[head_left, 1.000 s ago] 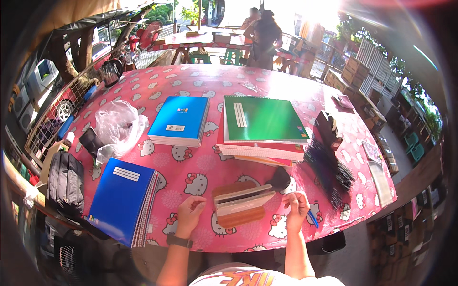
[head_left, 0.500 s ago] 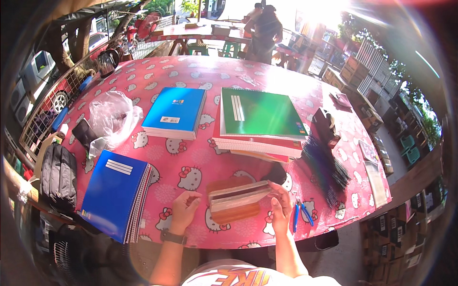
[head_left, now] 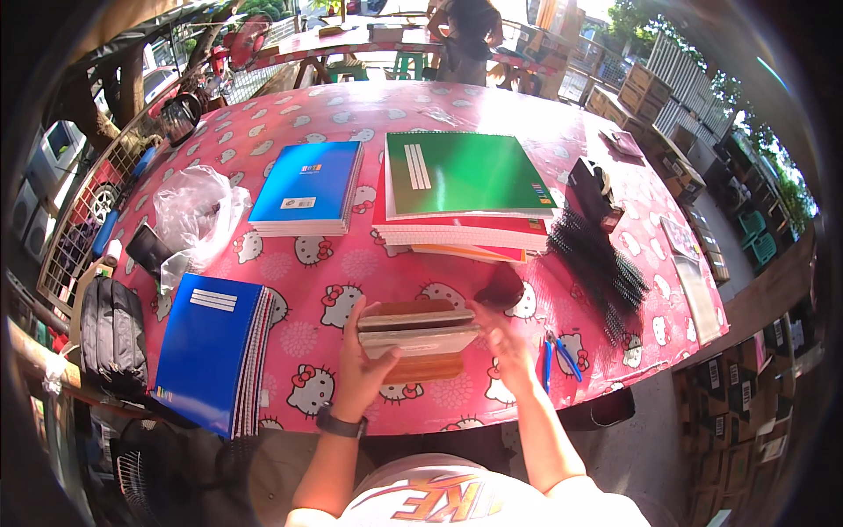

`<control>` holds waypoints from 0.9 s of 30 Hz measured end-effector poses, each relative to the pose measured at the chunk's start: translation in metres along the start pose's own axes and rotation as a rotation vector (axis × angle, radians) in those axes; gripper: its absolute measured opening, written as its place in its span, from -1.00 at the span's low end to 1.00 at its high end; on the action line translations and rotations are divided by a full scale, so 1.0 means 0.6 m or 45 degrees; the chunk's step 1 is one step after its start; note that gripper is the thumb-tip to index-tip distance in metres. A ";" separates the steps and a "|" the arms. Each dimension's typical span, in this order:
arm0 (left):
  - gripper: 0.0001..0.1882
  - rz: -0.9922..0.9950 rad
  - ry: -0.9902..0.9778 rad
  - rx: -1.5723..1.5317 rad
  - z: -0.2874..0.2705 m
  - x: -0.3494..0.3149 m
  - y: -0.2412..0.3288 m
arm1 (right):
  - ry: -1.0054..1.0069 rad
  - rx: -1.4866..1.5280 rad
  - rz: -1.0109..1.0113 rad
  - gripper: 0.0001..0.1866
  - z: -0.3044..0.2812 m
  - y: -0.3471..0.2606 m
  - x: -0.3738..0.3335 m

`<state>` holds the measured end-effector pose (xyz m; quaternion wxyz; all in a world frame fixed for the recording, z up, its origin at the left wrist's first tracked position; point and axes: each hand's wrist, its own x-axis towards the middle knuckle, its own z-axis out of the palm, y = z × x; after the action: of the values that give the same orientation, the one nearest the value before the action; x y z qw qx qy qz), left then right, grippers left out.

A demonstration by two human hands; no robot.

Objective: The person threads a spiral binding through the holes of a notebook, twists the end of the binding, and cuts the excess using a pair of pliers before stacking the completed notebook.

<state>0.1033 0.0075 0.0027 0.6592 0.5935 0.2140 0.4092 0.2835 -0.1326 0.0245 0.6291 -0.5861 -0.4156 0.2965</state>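
Between my hands is a slotted wooden block [head_left: 420,341], with a dark slot along its top, pale layers and reddish-brown wood at front and back. My left hand [head_left: 364,362] grips its left end, the thumb lying along the near side. At the right end my right hand [head_left: 505,341] has its fingers against the block; they are partly hidden. Blue-handled pliers [head_left: 558,356] lie just right of my right hand. A stack of blue spiral notebooks [head_left: 211,347] lies left of my left hand. Beyond the block sits a small dark object [head_left: 500,288].
On the pink patterned tablecloth [head_left: 299,347] are a green notebook [head_left: 465,176] atop others, a lighter blue stack [head_left: 307,184], a clear plastic bag [head_left: 198,211], a phone [head_left: 149,249] and black binding coils [head_left: 601,272]. A black bag [head_left: 114,329] stands left. A person [head_left: 467,39] stands behind.
My left hand has moved right and taken hold of the block's left end. The block has turned from tilted to nearly level. The whole view has shifted slightly.
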 end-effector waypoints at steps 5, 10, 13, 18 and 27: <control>-0.14 0.076 -0.168 -0.107 -0.029 -0.003 0.014 | 0.674 -0.401 -0.333 -0.66 -0.106 -0.074 0.118; -0.35 0.055 0.089 0.039 -0.052 -0.044 0.009 | 0.764 -0.302 0.305 -0.43 -0.176 -0.066 0.255; -0.50 0.099 0.202 0.049 -0.047 -0.039 0.030 | 0.720 -0.509 0.048 -0.60 -0.247 -0.040 0.296; -0.58 0.277 0.274 0.013 -0.064 0.016 0.108 | 0.678 -0.552 -0.299 -0.80 -0.183 -0.101 0.286; -0.44 0.289 0.181 -0.226 -0.014 0.128 0.158 | 0.268 0.311 -0.714 -0.80 -0.042 -0.235 0.132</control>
<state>0.1138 0.0697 0.1074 0.6417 0.5228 0.1547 0.5394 0.3272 -0.0961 0.1782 0.7914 -0.3966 -0.4549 0.0971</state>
